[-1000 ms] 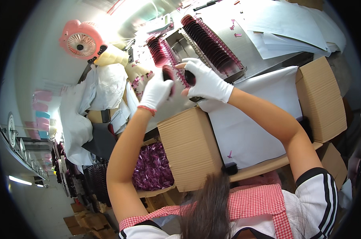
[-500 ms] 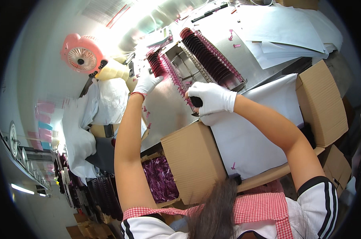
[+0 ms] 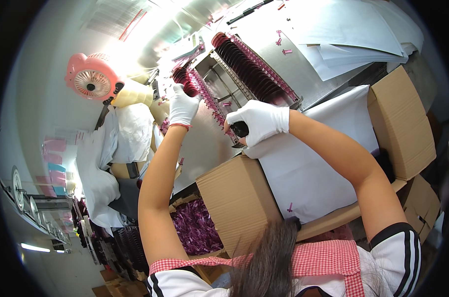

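White-gloved left hand (image 3: 183, 105) is pressing on the near end of a row of dark red discs (image 3: 200, 94), fingers curled over the top few, so it is gripping them rather than lying loose. That row is sitting in a metal rack (image 3: 219, 89), which I'm using as the landmark.

Right hand (image 3: 260, 120), also in a white glove, is clenching a small black object (image 3: 239, 129) at the rack's front corner; what the object is, I cannot tell. Its fingers are wrapping fully around it.

A second, longer row of dark discs (image 3: 251, 67) is standing on the rack's right side, parallel to the first, with pink clips lining its edge. A few loose pink clips (image 3: 282, 43) are lying on the steel table (image 3: 303, 74) just right of the rack.

White sheets (image 3: 343, 29) are lying further right of the rack, overlapping each other. Another white sheet (image 3: 308, 168) is lying in front of the rack, under the right forearm, with one pink clip on it.

Brown cardboard box (image 3: 239, 203) is sitting in front of the rack, between the two forearms. Beside it, on the left, a heap of purple pieces (image 3: 197, 230) is filling an open box. A second cardboard box (image 3: 400, 123) is sitting well to the right of the rack.

Left of the rack: a roll of tape (image 3: 133, 93), then a pink fan (image 3: 91, 81).
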`<state>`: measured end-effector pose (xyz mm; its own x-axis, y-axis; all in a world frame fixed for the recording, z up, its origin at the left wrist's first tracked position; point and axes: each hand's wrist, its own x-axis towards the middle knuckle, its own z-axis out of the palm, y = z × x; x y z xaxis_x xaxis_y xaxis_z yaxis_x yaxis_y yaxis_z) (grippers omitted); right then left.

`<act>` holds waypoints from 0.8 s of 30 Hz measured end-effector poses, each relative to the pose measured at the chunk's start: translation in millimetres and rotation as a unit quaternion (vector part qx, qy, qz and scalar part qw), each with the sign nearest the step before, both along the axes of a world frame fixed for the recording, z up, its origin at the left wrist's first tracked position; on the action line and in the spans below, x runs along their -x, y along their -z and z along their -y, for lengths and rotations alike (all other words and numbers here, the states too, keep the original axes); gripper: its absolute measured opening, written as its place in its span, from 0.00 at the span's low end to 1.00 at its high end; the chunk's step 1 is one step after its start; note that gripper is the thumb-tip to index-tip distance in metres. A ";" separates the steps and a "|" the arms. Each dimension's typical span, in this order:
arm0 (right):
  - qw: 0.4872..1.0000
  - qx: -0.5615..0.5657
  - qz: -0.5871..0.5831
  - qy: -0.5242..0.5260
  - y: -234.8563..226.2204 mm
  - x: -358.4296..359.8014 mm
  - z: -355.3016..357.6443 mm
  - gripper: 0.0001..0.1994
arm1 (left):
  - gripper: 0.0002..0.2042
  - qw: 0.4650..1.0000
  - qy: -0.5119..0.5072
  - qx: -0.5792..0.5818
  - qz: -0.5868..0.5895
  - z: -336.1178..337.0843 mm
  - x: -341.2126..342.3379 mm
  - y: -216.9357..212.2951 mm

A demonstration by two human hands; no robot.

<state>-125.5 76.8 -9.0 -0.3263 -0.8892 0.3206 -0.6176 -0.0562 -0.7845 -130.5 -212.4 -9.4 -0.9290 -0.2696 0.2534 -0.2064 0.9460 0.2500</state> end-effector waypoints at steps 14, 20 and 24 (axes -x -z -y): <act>0.982 0.122 -0.001 0.141 7.7 -11.3 8.9 0.23 | 0.12 0.982 -0.020 0.167 0.085 -23.9 -24.4 -24.0; 0.947 0.180 0.071 0.255 -1.5 -29.3 37.9 0.22 | 0.14 0.950 0.092 0.295 0.047 12.0 -20.2 -14.4; 0.962 0.135 0.062 0.230 4.0 -29.6 39.8 0.22 | 0.10 0.961 -0.092 -0.242 0.093 10.5 -0.7 -10.5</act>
<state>-95.8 37.0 -13.0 -0.7163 -0.5309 0.4528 -0.5285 -0.0110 -0.8489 -129.8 -222.9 1.1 -0.8718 -0.4777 -0.1084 -0.4419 0.6715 0.5948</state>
